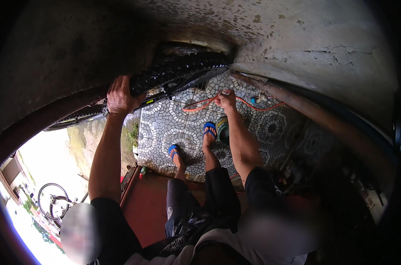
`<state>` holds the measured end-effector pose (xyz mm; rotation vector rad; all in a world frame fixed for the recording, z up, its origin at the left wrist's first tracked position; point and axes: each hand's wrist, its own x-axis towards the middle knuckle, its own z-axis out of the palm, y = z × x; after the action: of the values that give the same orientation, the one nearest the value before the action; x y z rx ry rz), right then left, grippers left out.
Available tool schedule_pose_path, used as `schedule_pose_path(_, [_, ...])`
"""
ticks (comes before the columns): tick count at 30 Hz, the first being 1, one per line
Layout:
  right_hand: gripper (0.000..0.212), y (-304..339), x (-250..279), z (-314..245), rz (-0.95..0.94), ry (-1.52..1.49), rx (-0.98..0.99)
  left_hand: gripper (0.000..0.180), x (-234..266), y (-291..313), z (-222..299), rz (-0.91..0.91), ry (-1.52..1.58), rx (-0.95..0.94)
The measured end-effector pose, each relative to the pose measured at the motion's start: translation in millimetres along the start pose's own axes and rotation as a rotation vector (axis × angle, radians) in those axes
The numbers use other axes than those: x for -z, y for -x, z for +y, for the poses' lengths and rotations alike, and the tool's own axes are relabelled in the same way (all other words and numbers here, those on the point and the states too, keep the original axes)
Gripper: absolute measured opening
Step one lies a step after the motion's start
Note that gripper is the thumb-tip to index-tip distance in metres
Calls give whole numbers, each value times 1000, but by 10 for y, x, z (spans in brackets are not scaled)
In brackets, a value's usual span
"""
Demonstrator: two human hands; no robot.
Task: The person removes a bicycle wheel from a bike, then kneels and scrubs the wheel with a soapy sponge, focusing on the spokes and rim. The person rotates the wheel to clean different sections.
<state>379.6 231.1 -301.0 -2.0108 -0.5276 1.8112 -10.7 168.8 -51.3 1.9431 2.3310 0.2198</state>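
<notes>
A bicycle with a black knobby tire (183,66) leans along the dark wall ahead of me, with white specks scattered over the tread. My left hand (119,96) is closed around the near part of that bicycle, beside the tire; its fingertips are partly hidden, so the exact part gripped is unclear. Below the wheel, my right hand (226,100) is closed on a thin orange hose (249,105). One short length of the hose sticks out to the left of the fist, and the rest runs right across the floor. No water stream can be made out.
Mosaic tiles (160,128) cover the floor. A green bucket (223,133) stands beside my right foot. Near the hose lies a blue fitting (254,100). A brown rail (289,95) slants along the right, and a red surface (143,212) lies below. Another bicycle (54,201) stands outside at left.
</notes>
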Motion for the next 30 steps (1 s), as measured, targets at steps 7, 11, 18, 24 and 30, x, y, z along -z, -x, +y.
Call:
schedule_pose_path(7, [38,-83,151,-21,49,815,705,79,-2,18,-37,-48,19,20])
schedule_pose_path(11, [47,104,1040,-272,264,1492,665,76,9,22,-47,-25,18,-19])
schedule_pose_path(18, [26,121,1763,-298,25,2005,959,73,18,5,-25,-43,12,2])
schedule_pose_path(24, [19,6,1934,-241,64,2082,1143,70,51,9,21,-15,0,15])
schedule_pose_path(30, [20,11,2018,-283,108,2159,1229,69,27,44,15,24,-10,-3])
